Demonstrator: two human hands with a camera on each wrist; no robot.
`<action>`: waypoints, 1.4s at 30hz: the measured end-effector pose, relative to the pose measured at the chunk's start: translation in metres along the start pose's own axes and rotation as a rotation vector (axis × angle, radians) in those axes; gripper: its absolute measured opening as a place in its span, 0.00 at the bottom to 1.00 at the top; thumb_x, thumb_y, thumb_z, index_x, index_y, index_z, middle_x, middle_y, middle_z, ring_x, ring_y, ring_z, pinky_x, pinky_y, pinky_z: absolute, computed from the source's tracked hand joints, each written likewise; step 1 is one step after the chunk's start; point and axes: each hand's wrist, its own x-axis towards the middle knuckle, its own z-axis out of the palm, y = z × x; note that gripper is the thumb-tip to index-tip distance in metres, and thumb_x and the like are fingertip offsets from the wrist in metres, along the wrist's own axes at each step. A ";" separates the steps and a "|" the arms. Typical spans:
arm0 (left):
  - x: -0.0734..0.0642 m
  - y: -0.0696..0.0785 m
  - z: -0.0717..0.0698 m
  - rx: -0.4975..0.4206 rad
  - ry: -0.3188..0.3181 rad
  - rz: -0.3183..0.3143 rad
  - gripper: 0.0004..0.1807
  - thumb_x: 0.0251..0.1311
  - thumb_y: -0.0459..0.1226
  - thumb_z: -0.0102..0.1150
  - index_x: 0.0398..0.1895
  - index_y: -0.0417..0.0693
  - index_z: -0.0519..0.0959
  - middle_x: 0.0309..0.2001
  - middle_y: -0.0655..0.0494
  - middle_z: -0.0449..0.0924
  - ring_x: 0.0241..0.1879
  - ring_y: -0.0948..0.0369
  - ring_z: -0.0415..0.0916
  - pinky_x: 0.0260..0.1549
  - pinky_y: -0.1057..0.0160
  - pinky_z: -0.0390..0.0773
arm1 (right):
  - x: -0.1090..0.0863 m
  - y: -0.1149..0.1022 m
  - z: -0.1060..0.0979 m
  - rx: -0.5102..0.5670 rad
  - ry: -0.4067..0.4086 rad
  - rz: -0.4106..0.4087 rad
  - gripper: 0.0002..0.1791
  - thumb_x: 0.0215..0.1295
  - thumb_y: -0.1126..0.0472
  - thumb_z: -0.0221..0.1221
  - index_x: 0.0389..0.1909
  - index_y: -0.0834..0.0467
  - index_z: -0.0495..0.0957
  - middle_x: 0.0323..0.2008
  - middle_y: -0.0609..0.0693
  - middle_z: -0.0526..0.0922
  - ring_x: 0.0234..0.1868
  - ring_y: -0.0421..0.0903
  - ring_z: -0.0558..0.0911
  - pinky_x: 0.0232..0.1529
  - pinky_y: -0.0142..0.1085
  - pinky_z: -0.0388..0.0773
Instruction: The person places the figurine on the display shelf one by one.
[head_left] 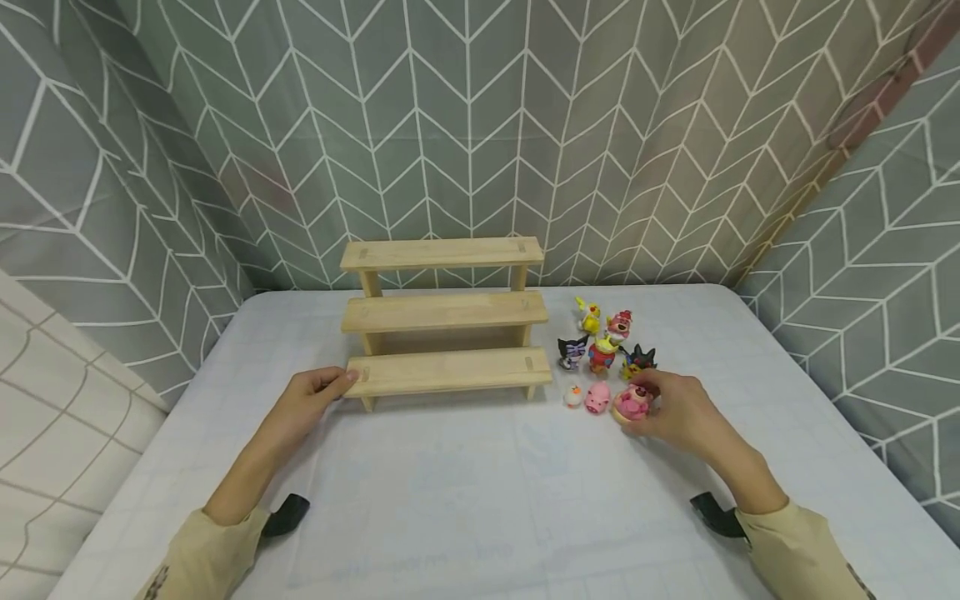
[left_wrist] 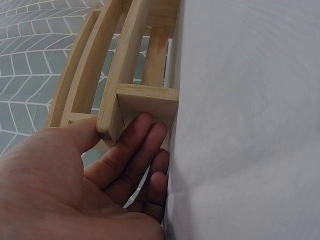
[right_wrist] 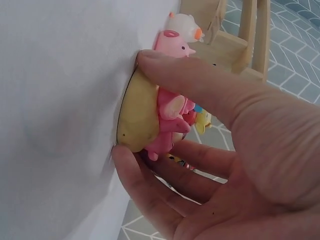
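A three-tier wooden display stand (head_left: 450, 371) stands near the back of the table. My left hand (head_left: 311, 396) grips the left end of its lowest step, thumb on top and fingers underneath, as the left wrist view shows. To the right of the stand, my right hand (head_left: 678, 412) holds a pink bear figurine (head_left: 632, 402) with a pale yellow base (right_wrist: 137, 112). Thumb and fingers pinch that base from both sides, close to the tabletop. Beside it are a pink pig figurine (head_left: 597, 397) and a small white figurine (head_left: 573, 396) with an orange beak.
Behind these stand several more figurines: a yellow one (head_left: 589, 317), one with a red hat (head_left: 619, 323), a black-and-purple one (head_left: 572, 352), one in red and blue (head_left: 602, 356) and a dark-eared one (head_left: 638, 361). Patterned grey cloth (head_left: 465, 125) hangs behind the white-covered table (head_left: 450, 500).
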 end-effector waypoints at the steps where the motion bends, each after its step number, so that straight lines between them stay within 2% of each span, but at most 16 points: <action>1: 0.000 0.000 0.000 0.004 0.003 -0.004 0.29 0.79 0.55 0.53 0.59 0.39 0.83 0.47 0.55 0.77 0.49 0.61 0.67 0.46 0.67 0.69 | 0.000 0.000 0.000 0.001 0.002 -0.004 0.37 0.48 0.53 0.83 0.56 0.68 0.81 0.43 0.58 0.87 0.43 0.54 0.83 0.44 0.51 0.81; 10: 0.001 0.002 0.001 0.025 0.005 -0.021 0.29 0.79 0.55 0.52 0.60 0.39 0.83 0.47 0.53 0.76 0.49 0.59 0.66 0.47 0.66 0.69 | -0.002 0.002 -0.007 0.052 0.069 -0.037 0.36 0.51 0.51 0.81 0.57 0.66 0.82 0.42 0.56 0.87 0.40 0.51 0.84 0.40 0.42 0.81; 16: 0.001 0.001 0.001 0.012 0.004 -0.030 0.29 0.79 0.55 0.52 0.61 0.38 0.82 0.47 0.54 0.76 0.49 0.60 0.66 0.47 0.65 0.70 | -0.004 -0.001 -0.011 0.076 0.131 -0.053 0.35 0.53 0.55 0.79 0.61 0.64 0.81 0.46 0.57 0.86 0.44 0.54 0.85 0.43 0.44 0.81; 23: 0.001 -0.003 0.001 -0.004 0.002 -0.027 0.30 0.79 0.56 0.53 0.61 0.38 0.82 0.47 0.55 0.77 0.49 0.61 0.67 0.48 0.65 0.70 | -0.005 -0.002 -0.011 0.083 0.200 -0.068 0.36 0.55 0.54 0.78 0.63 0.63 0.79 0.56 0.62 0.85 0.46 0.58 0.87 0.43 0.46 0.78; 30: 0.002 -0.002 0.002 0.003 0.011 -0.033 0.30 0.79 0.55 0.53 0.61 0.38 0.82 0.47 0.55 0.78 0.50 0.61 0.67 0.48 0.66 0.71 | -0.004 -0.002 -0.008 0.084 0.267 -0.089 0.35 0.53 0.58 0.78 0.61 0.64 0.78 0.52 0.61 0.86 0.44 0.57 0.87 0.45 0.48 0.79; 42: 0.002 -0.004 0.002 0.009 0.005 -0.035 0.30 0.79 0.55 0.52 0.62 0.38 0.82 0.48 0.54 0.78 0.50 0.59 0.67 0.49 0.64 0.71 | 0.001 -0.015 -0.008 0.098 0.296 -0.074 0.34 0.55 0.57 0.78 0.60 0.63 0.76 0.53 0.62 0.85 0.46 0.59 0.86 0.46 0.49 0.77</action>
